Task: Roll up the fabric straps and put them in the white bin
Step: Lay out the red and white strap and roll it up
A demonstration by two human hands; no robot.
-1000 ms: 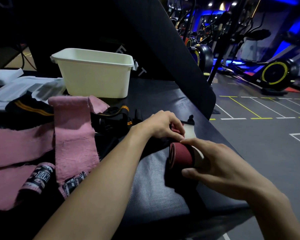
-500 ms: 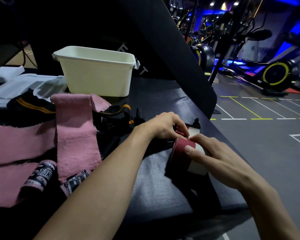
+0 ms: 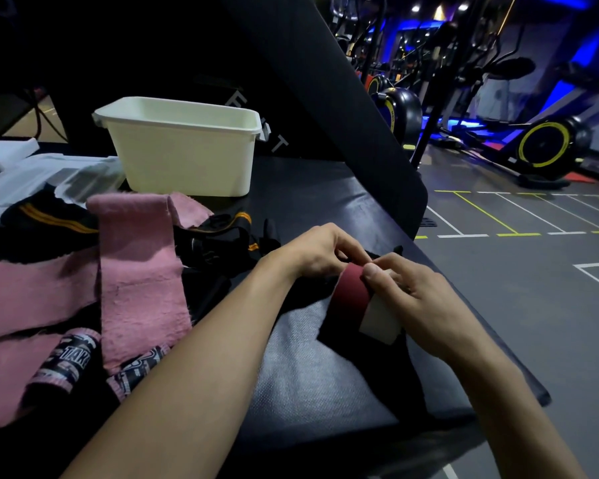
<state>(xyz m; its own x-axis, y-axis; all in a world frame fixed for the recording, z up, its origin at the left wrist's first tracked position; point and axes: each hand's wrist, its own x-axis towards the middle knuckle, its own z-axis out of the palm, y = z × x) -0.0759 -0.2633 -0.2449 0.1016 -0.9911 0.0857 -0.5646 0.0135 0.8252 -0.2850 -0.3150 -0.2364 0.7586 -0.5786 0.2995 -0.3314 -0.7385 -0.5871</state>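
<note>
- Dim blue gym light fell over a black padded bench [image 3: 325,188], with exercise bikes [image 3: 547,143] standing well behind it on the grey marked floor.
- On the bench's near right part sat the dark red strap [image 3: 351,299], partly wound, its red face turned up and a white tab [image 3: 379,321] at its lower end; black strap fabric [image 3: 360,361] trailed from it toward the bench's front edge.
- The left hand [image 3: 319,252] was curled over the strap's far end, fingertips pinching it, though exactly what lay under them was hard to make out.
- The right hand [image 3: 412,295] gripped the strap from the right side, thumb [image 3: 370,273] pressed on the red face and fingers bent round the edge.
- Both hands met at the top of the strap, touching or nearly so.
- Left of the forearms lay loose pink straps [image 3: 132,267], draped over one another, two with printed black ends [image 3: 66,361].
- Black straps with orange stripes [image 3: 222,226] lay tangled between the pink ones and the hands.
- The white bin [image 3: 184,150] stood upright at the back of the bench, well apart from the hands.
- White foam pieces [image 3: 18,167] lay at the far left.
</note>
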